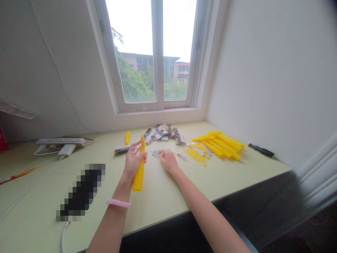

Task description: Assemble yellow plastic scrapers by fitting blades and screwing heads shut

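My left hand (133,163) is closed around a long yellow plastic handle (138,179), which tilts upward with its narrow tip pointing away from me. My right hand (168,161) rests on the table at the edge of a small pile of silvery screws (156,153), fingers bent together; whether a screw is between the fingertips is hidden. Just right of that hand lies a small screwdriver (181,156) with a clear and red handle. Flat yellow pieces (196,154) lie farther right, beside a stack of similar yellow handles (223,144).
Behind the screws sits a heap of printed cardboard packaging (164,133). Another yellow piece (127,137) stands at the back left. A black-handled screwdriver (262,150) lies by the right wall. A power strip (61,141), cables and a blurred-out dark object (81,193) are on the left.
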Demonstrator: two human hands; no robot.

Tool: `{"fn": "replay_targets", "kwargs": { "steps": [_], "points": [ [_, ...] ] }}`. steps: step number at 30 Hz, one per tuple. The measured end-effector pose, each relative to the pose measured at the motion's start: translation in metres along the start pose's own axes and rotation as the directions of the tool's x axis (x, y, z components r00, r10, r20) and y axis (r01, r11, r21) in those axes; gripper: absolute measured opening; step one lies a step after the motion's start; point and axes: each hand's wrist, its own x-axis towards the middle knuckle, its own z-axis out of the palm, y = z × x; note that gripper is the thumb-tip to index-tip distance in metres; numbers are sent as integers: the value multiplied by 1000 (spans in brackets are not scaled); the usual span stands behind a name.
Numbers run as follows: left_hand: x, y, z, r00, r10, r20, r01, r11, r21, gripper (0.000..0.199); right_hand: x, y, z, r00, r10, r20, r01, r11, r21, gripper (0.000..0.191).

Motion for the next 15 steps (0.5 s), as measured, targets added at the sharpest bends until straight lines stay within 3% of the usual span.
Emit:
{"fn": "replay_targets", "kwargs": {
  "steps": [3, 6, 10, 15],
  "points": [
    [1, -8, 5, 993, -104, 47, 113, 939, -325, 66, 4, -2, 0, 999, 33, -9, -33, 996, -84, 19],
    [-1, -20, 8, 976, -193, 101, 217, 843, -491, 72, 7, -6, 1, 998, 59, -13, -60, 985, -163, 18],
    [-3, -29, 7, 959, -221, 176, 282, 776, -564, 67, 9, -10, 3, 1000, 13, 4, -11, 960, -280, 18],
    [-4, -28, 2, 947, -252, 198, 320, 782, -535, 61, 8, -8, 3, 1000, 2, 30, 8, 946, -323, 19]
  ]
}}
